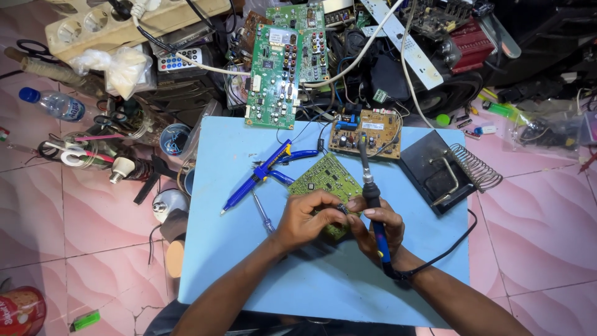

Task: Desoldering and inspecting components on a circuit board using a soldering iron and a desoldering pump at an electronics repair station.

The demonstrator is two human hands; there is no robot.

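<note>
Both hands are working close together: the left hand [306, 219] is pinching the small green rectangular circuit board [326, 180], while the right hand [377, 229] is closing around the blue-handled soldering iron [372, 205] just beside it.

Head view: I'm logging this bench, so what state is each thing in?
Green circuit board: flat on blue table, left hand pinching at its edge.
Soldering iron: in right hand, tip pointing away.
Iron stand: empty.
Blue solder sucker: lying unused.
Brown board: lying flat.
</note>
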